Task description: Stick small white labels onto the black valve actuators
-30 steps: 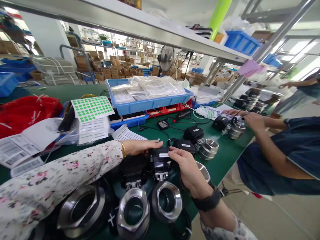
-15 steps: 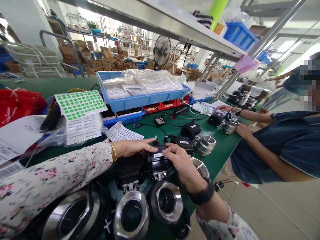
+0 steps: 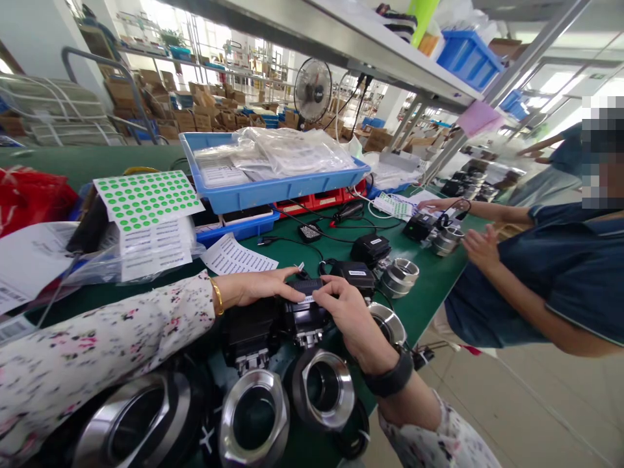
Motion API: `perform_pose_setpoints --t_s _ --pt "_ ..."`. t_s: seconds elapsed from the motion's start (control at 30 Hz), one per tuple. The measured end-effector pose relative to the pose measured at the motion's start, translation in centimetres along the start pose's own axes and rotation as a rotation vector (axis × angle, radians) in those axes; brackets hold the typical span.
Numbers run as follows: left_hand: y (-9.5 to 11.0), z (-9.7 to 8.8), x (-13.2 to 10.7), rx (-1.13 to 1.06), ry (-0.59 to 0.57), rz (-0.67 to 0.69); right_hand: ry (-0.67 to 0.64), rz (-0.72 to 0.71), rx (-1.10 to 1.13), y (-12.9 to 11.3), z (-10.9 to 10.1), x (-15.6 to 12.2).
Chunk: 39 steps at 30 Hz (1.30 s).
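A: How would the label (image 3: 308, 299) handle?

B: Probably as something thin, light and soft enough to crease, perhaps sticky underneath. The very ends would be the place to take hold.

A: And the box (image 3: 303, 318) beneath it?

B: It is black and glossy, so likely hard, stiff and a bit slippery. With the steel ring (image 3: 346, 395) joined on its near side, the whole unit should be heavy. Anyone lifting it would do well to support both box and ring.

A: Where does the label lie relative to the fingers?

B: Flat on the box, between the two hands. The right hand (image 3: 348, 318) has its thumb and forefinger tips at the label's right end. The left hand (image 3: 258, 286) comes in from the left, its thumb tip on the box at or just beside the label's left end; which of the two cannot be told.

A: How are the fingers set?

B: On the left they are spread, the forefinger reaching farther than the thumb. On the right, thumb and forefinger are drawn together; whether they pinch the label's edge or merely press it cannot be told.

A: What else is near?

B: A sheet (image 3: 238, 257) of printed strips on the tabletop (image 3: 429, 276), far and left of the box.
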<state>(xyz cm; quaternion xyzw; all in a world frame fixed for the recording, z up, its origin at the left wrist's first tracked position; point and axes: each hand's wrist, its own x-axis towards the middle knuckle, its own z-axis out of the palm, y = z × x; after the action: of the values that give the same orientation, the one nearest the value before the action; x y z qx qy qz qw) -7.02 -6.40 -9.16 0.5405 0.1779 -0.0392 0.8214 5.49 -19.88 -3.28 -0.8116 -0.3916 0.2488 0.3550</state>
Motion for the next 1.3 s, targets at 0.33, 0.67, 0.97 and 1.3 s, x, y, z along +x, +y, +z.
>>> perform_pose_setpoints --t_s 0.33,0.67,0.97,1.3 --pt "0.1 0.1 -0.1 0.105 0.019 0.023 0.089 -0.131 -0.359 -1.3 0.1 -1.0" --pt "0.1 0.4 -0.3 0.146 0.091 0.058 0.155 -0.197 -0.408 -1.1 0.8 -1.4" --pt "0.5 0.6 -0.7 0.109 0.080 0.024 0.185 -0.139 -0.075 -0.2 -0.8 -0.9" --pt "0.5 0.0 -0.3 0.133 0.140 0.030 0.020 -0.283 -0.368 0.1 0.0 -0.2"
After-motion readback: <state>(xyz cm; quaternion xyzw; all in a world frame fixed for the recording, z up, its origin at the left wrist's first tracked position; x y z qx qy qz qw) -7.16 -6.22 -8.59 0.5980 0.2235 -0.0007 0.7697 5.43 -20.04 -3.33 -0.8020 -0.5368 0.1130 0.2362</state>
